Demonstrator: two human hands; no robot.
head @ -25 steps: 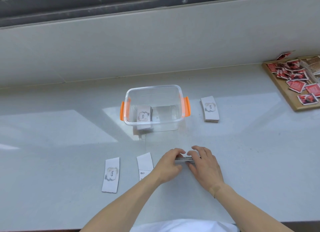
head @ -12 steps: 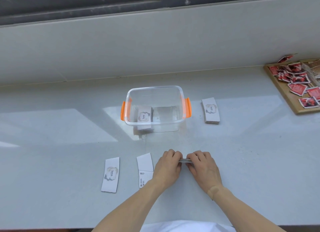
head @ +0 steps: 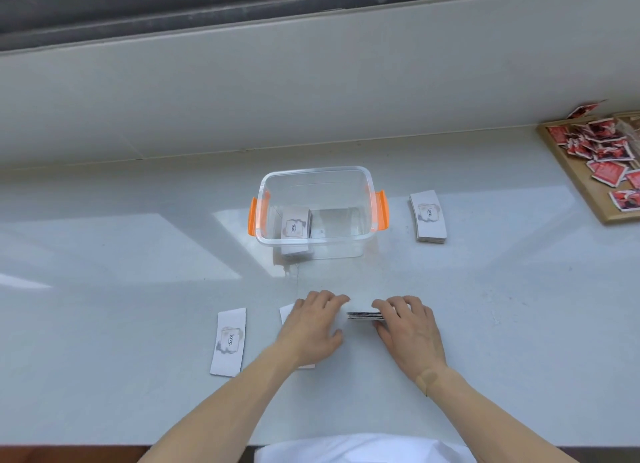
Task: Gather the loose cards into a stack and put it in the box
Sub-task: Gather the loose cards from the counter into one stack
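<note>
A clear plastic box (head: 317,170) with orange latches stands mid-counter, holding a small stack of white "love" cards (head: 295,225) at its left side. Nearer me, a thin card stack (head: 365,315) lies on the counter; my right hand (head: 410,334) grips its right end. My left hand (head: 313,327) lies palm down, fingers apart, just left of that stack and over a loose card (head: 286,312), which it mostly hides. A second loose card (head: 228,341) lies further left. Right of the box sits another card stack (head: 428,217).
A wooden tray (head: 596,204) with several red packets (head: 606,147) sits at the far right. A pale wall and window frame rise behind the counter. The counter's front edge and my white clothing lie close below my arms.
My left hand has slid left off the stack's end and now covers the loose card. The stack's edge shows between my hands. My right hand has stayed put.
</note>
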